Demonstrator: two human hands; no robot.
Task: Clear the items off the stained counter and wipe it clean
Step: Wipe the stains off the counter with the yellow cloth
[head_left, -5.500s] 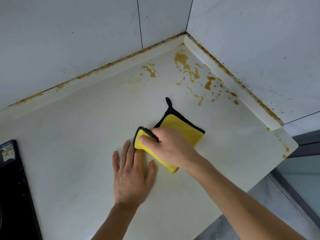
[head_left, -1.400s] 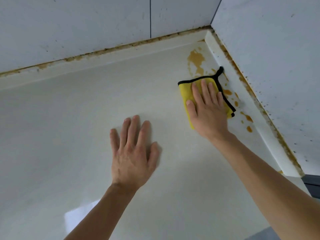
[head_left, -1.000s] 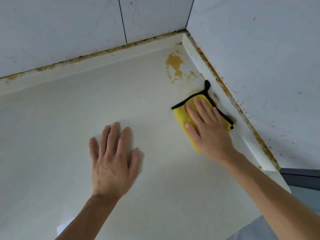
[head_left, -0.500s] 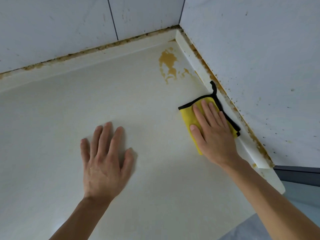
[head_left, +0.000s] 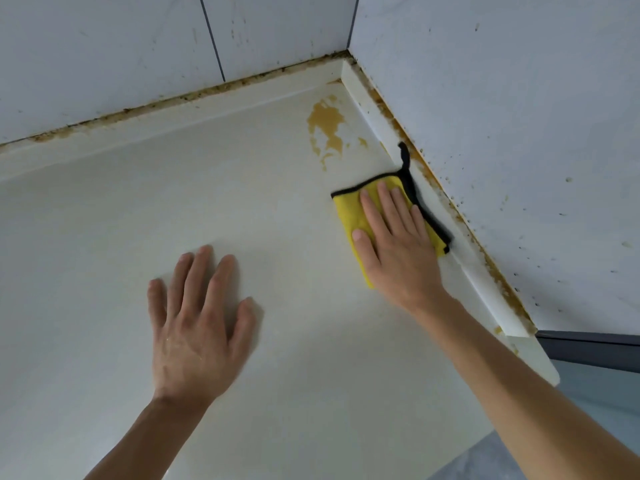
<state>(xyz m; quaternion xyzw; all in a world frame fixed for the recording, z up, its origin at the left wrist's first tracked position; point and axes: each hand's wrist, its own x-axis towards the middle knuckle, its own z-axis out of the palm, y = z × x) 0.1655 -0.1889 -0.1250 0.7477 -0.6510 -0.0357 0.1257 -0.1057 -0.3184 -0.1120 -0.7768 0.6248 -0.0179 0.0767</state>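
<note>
A yellow cloth (head_left: 349, 211) with black trim and a black loop lies on the pale counter (head_left: 242, 202), close against the right-hand upstand. My right hand (head_left: 394, 244) presses flat on it with straight fingers. An orange-brown stain (head_left: 327, 128) sits on the counter near the back corner, a little beyond the cloth. My left hand (head_left: 197, 323) rests flat on the bare counter to the left, fingers spread, holding nothing.
White tiled walls (head_left: 502, 116) meet in the corner, speckled with small spots. Brown grime (head_left: 467, 233) runs along the seams above both upstands. The counter's right end (head_left: 543, 368) stops at a grey frame, with grey floor below at the lower right.
My right hand has slid the cloth along the right upstand, and the spatters there are gone. The stain near the corner is thinner than before. My left hand stays flat on the counter.
</note>
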